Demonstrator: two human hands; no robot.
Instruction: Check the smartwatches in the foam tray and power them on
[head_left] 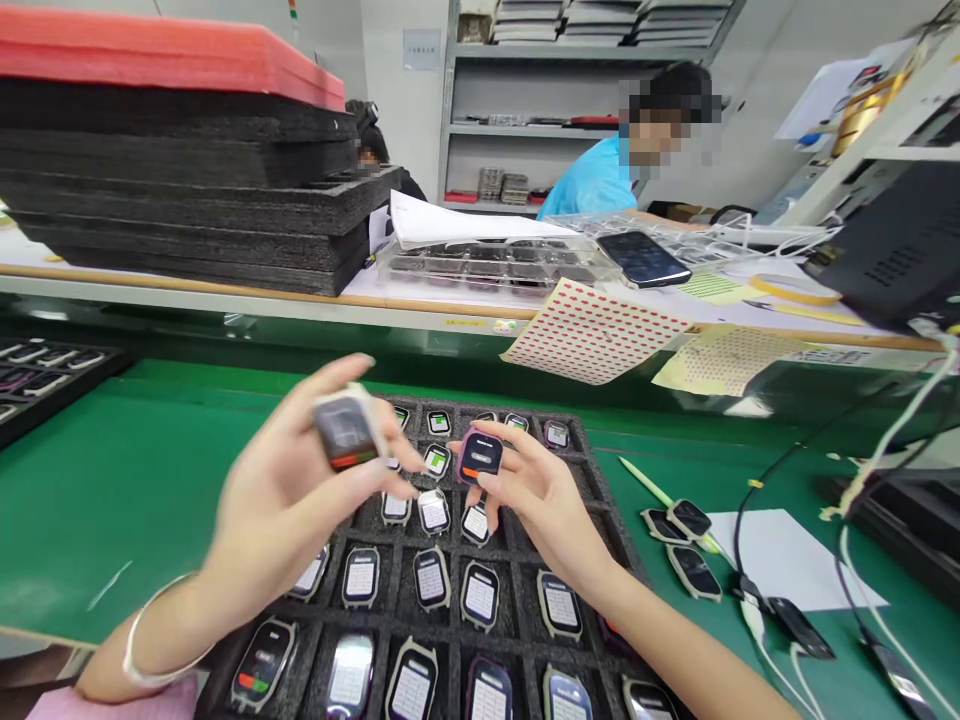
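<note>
My left hand (pixel 277 480) grips a pale-framed smartwatch (pixel 347 432) without a strap, somewhat blurred, its dark screen showing a red strip at the bottom. In my right hand (pixel 544 490) is a purple-framed smartwatch (pixel 480 453), pinched between thumb and fingers, with an orange-red button lit on its screen. Both watches are held above a black foam tray (pixel 592 480). Several more watch bodies sit face up in its compartments, many with white list screens, such as this watch (pixel 480 594). One watch (pixel 264 662) at the near left shows red and green buttons.
Loose watches (pixel 694 570) lie right of the tray beside a white paper (pixel 787 555) and cables (pixel 750 600). Another tray (pixel 52 375) stands at left. Above, a shelf carries stacked black foam (pixel 187 210), a phone (pixel 643 258) and sticker sheets (pixel 596 330). A person in blue (pixel 600 180) sits beyond.
</note>
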